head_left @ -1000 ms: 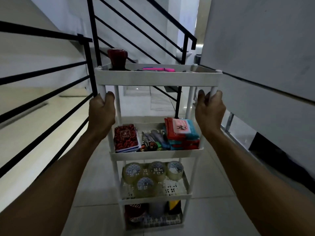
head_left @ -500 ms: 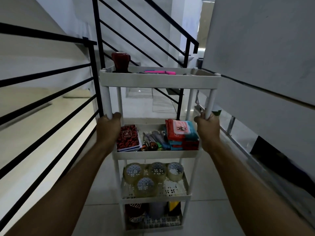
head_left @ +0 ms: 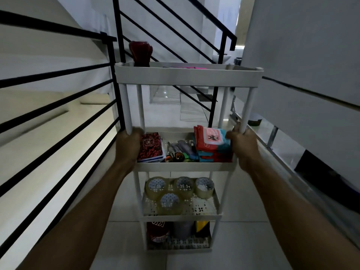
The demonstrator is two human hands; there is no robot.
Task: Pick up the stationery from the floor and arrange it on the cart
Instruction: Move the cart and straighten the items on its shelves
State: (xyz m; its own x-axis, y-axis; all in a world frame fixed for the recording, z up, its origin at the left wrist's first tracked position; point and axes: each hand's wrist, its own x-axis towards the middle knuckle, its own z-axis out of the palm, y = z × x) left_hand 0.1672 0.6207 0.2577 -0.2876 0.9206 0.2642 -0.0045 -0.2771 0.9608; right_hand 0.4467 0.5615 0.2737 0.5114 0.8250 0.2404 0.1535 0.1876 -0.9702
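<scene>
A white four-tier cart (head_left: 187,77) stands in front of me on the tiled floor. My left hand (head_left: 129,145) grips the near left post at the second tier, and my right hand (head_left: 242,146) grips the near right post. The top tray holds a dark red cup (head_left: 140,52) and pink markers (head_left: 194,67). On the second tier lie red notebooks (head_left: 150,148), scissors and pens (head_left: 179,151), and a stack of red and teal packets (head_left: 212,142). Several tape rolls (head_left: 169,199) sit on the third tier. Dark containers (head_left: 181,229) fill the bottom tier.
A black stair railing (head_left: 58,90) runs close along the left, with its post just behind the cart. A white wall (head_left: 311,55) with a dark line and a metal-framed ledge closes the right. Steps and tiled floor continue beyond the cart.
Both hands have slid down the cart's near posts, from just under the top tray to the second tier. The cart looks higher and closer in view.
</scene>
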